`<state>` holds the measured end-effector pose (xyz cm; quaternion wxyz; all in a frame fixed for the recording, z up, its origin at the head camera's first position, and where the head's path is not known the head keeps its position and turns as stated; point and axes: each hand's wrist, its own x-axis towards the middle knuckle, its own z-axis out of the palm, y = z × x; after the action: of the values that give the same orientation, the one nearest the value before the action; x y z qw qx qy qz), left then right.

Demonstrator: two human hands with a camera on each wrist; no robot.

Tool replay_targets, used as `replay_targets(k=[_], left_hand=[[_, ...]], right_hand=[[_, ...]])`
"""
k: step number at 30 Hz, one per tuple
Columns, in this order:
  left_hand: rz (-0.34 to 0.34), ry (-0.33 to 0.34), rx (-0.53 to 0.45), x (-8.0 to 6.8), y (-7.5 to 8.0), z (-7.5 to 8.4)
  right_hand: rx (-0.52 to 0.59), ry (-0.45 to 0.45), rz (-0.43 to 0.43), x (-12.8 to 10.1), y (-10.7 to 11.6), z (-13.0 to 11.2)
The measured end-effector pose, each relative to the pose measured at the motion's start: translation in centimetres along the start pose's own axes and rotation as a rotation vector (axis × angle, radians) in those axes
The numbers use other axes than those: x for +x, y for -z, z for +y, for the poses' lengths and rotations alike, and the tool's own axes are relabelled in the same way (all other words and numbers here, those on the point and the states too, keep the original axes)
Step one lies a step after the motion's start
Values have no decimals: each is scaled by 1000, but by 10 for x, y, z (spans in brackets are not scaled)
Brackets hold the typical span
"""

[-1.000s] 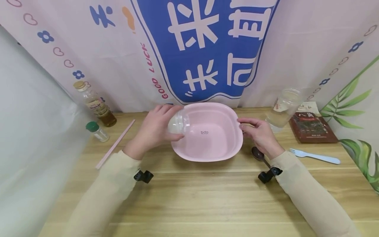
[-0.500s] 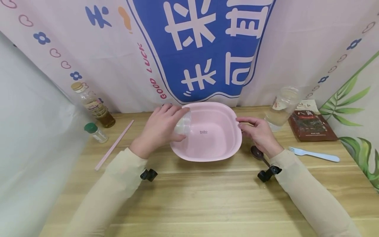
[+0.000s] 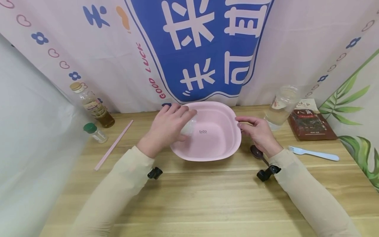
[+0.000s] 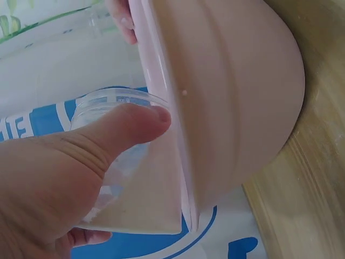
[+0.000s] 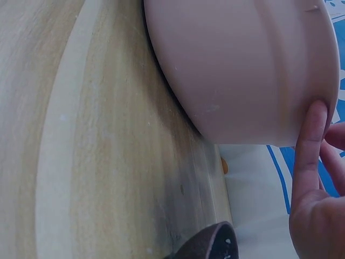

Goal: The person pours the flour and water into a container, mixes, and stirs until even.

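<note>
My left hand (image 3: 165, 128) grips a clear plastic jar (image 3: 189, 126) tipped over the left rim of a pink basin (image 3: 207, 146). In the left wrist view the thumb (image 4: 135, 127) lies along the jar near its mouth, and whitish contents show inside. Most of the jar is hidden behind the hand in the head view. On the basin's other side, my right hand (image 3: 259, 135) pinches the rim, as the right wrist view also shows with fingers (image 5: 310, 145) at the basin wall. The basin sits on the wooden table and carries the letters "bdo" inside.
A corked bottle of brown liquid (image 3: 99, 112), a green-capped shaker (image 3: 96, 133) and pink chopsticks (image 3: 113, 144) lie or stand left. Right are a clear jug of liquid (image 3: 279, 110), a brown packet (image 3: 309, 125), a blue fork (image 3: 316, 153) and a dark spoon (image 3: 257, 152).
My left hand has moved right, tipping the jar further in over the basin, and more of the jar is now hidden. The right hand keeps its hold on the rim.
</note>
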<state>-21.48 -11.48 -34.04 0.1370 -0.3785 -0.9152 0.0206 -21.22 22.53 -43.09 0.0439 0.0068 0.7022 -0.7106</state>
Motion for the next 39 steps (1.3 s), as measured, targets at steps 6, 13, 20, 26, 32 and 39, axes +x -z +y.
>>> replay_targets(k=[6,13,20,26,32,39], left_hand=[[22,-22,14,1,-3,2],[48,-68,24,6,-7,5],[74,-115,55,9,-13,8],[91,-134,86,11,-14,9],[37,-102,38,11,-14,9],[83,-124,45,9,-18,7]], right_hand=[[20,6,3,0,0,0],[23,8,5,0,0,0],[13,1,-3,1,1,1],[-4,-5,1,1,1,1],[-1,-5,-3,2,1,2],[-5,0,-1,2,1,2]])
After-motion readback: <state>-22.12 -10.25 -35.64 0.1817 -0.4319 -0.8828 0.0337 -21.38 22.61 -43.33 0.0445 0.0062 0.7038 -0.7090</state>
